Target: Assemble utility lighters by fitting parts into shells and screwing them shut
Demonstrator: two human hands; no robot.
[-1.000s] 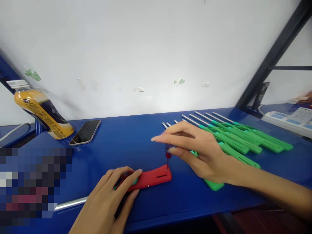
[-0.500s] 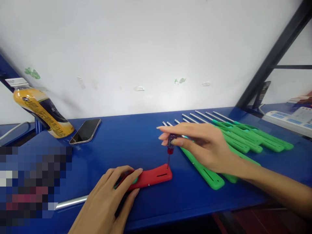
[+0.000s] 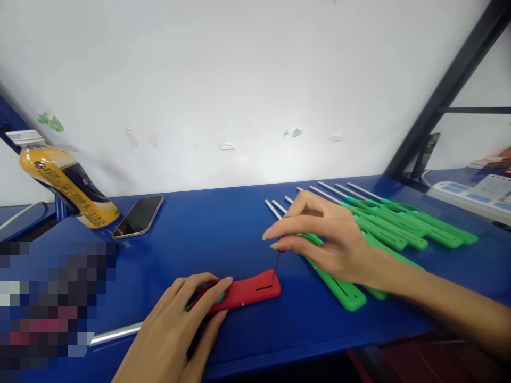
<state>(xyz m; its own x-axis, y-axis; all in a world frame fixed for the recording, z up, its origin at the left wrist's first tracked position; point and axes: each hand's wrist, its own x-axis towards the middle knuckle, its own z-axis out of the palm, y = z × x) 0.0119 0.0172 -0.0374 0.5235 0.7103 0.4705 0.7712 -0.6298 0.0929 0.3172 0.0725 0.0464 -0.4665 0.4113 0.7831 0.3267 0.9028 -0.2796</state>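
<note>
A red long-necked gas lighter (image 3: 249,290) lies on the blue table, its metal tube (image 3: 115,334) pointing left. My left hand (image 3: 181,314) is closed around its trigger part and holds it down. Above the handle's right end, my right hand (image 3: 315,234) pinches a small screwdriver (image 3: 277,261). Its thin shaft slants down, and the tip touches the handle near the small hole by the slot. The screwdriver's grip is mostly hidden behind my fingers. Several green lighters (image 3: 339,284) lie beside and behind my right hand.
At the back left, a yellow drink bottle (image 3: 75,183) leans near a phone (image 3: 139,216). A blurred-out patch covers the left front. The white wall (image 3: 239,96) rises behind the table (image 3: 207,229). A white power strip (image 3: 475,199) sits at the far right.
The fingers of my right hand have closed lower round the screwdriver, with the index finger now bent. The left hand and red lighter have stayed in place.
</note>
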